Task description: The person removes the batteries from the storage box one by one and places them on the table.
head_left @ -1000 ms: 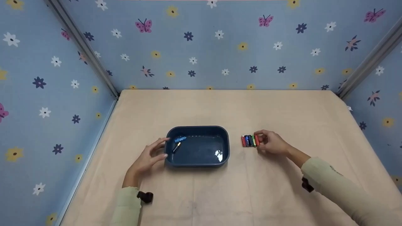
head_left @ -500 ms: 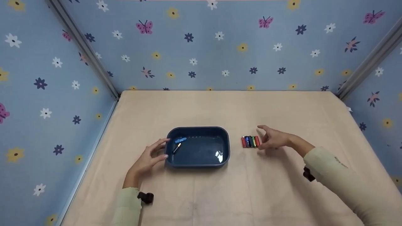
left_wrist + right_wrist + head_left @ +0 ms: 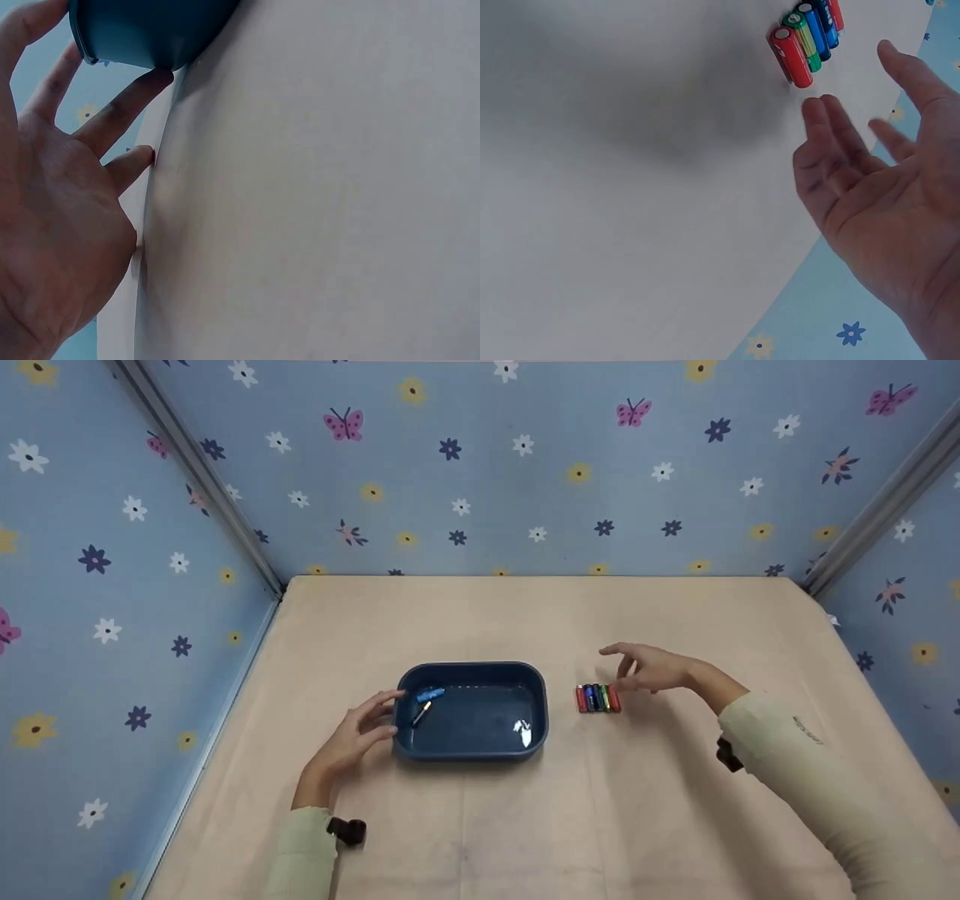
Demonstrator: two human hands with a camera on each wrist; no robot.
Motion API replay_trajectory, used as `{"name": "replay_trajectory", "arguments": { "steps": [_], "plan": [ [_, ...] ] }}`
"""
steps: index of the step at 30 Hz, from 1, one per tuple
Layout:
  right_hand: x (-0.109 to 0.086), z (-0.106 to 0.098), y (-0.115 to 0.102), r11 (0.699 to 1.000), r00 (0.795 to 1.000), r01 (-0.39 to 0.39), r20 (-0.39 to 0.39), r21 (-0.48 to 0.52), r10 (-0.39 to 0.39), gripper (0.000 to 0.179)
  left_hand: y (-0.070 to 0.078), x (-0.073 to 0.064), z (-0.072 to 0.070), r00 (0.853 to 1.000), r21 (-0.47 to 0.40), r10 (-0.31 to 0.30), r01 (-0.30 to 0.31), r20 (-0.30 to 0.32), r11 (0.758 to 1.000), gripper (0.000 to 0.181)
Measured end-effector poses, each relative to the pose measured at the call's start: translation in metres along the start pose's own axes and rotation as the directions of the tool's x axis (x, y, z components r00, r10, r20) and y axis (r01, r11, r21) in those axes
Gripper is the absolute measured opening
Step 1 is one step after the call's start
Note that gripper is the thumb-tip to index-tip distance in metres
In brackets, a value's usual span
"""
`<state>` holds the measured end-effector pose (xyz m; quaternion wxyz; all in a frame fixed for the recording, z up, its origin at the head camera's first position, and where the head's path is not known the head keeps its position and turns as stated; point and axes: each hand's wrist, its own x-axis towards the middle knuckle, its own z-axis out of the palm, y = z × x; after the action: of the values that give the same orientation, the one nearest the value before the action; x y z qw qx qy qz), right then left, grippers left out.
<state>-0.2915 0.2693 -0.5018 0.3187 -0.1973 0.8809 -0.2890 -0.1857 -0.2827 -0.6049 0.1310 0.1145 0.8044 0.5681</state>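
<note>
My left hand (image 3: 349,739) touches the left end of a dark blue rectangular tray (image 3: 471,756) with fingers spread and thumb at its rim. Inside the tray, toward its left end, lie a light blue battery (image 3: 430,694) and a black battery with a gold end (image 3: 422,713). Right of the tray, several batteries (image 3: 589,698) in red, blue, black and green lie side by side in a row. My right hand (image 3: 652,667) hovers just above and right of that row, its fingers loosely bent and holding nothing. The right wrist view shows a red battery (image 3: 790,57) at the row's near end.
A beige cloth covers the table (image 3: 525,825). Blue panels (image 3: 495,465) with flowers and butterflies stand behind it and at both sides, with metal posts (image 3: 210,480) at the corners. A small black camera (image 3: 347,832) is strapped to the left wrist.
My right hand has come away from the red battery at the row's right end, rising and moving toward the back. The left hand, tray and batteries stay in place.
</note>
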Motion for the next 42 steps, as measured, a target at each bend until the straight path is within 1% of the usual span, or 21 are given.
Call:
{"name": "replay_trajectory", "arguments": {
  "steps": [3,7,9,11,18,21,24,26,32,34,38,40,42],
  "plan": [
    [0.006,0.000,0.000,0.997,0.994,0.071,-0.082,-0.001,-0.071,0.073,0.000,0.000,0.000,1.000,0.004,0.001,-0.001,-0.004,1.000,0.063],
    [0.015,0.003,-0.002,0.987,0.971,0.157,-0.186,0.015,-0.152,0.073,0.000,0.000,0.000,1.000,0.008,0.007,-0.007,-0.004,1.000,0.062],
    [0.019,0.005,-0.004,0.982,0.960,0.188,-0.216,0.017,-0.180,0.074,0.001,0.000,0.000,1.000,0.014,0.014,-0.014,-0.003,1.000,0.061],
    [0.023,0.006,-0.006,0.978,0.954,0.206,-0.226,0.022,-0.196,0.073,0.000,0.000,-0.001,1.000,0.010,0.014,-0.014,0.000,1.000,0.061],
    [0.037,0.011,-0.020,0.973,0.950,0.228,-0.224,0.025,-0.216,0.067,0.002,0.001,-0.001,1.000,-0.001,0.023,-0.023,-0.007,1.000,0.060],
    [0.043,0.015,-0.027,0.972,0.952,0.232,-0.209,0.027,-0.222,0.064,0.002,0.001,-0.002,1.000,0.002,0.012,-0.012,-0.005,1.000,0.060],
    [0.050,0.019,-0.035,0.968,0.952,0.252,-0.186,0.019,-0.244,0.061,0.001,0.000,-0.001,1.000,-0.002,-0.002,0.002,-0.001,1.000,0.060],
    [0.054,0.023,-0.041,0.964,0.951,0.265,-0.173,0.014,-0.258,0.060,0.000,0.000,0.000,1.000,-0.004,-0.004,0.004,-0.003,1.000,0.060],
    [0.064,0.029,-0.062,0.957,0.946,0.290,-0.153,-0.003,-0.287,0.058,-0.001,0.000,0.003,1.000,-0.010,0.026,-0.026,-0.001,1.000,0.061],
    [0.067,0.031,-0.070,0.954,0.943,0.301,-0.150,0.003,-0.297,0.058,-0.001,-0.001,0.003,1.000,-0.008,0.020,-0.020,-0.010,1.000,0.062],
    [0.077,0.036,-0.087,0.943,0.936,0.331,-0.136,0.019,-0.325,0.058,-0.001,-0.002,0.002,1.000,0.019,-0.010,0.010,-0.024,1.000,0.065],
    [0.084,0.042,-0.096,0.937,0.931,0.350,-0.119,0.024,-0.345,0.058,-0.001,-0.003,0.000,1.000,0.025,-0.014,0.014,-0.021,1.000,0.066],
    [0.092,0.048,-0.106,0.929,0.926,0.369,-0.097,0.025,-0.365,0.058,0.000,-0.005,-0.001,1.000,0.024,-0.005,0.006,-0.015,1.000,0.065]
  ]
}}
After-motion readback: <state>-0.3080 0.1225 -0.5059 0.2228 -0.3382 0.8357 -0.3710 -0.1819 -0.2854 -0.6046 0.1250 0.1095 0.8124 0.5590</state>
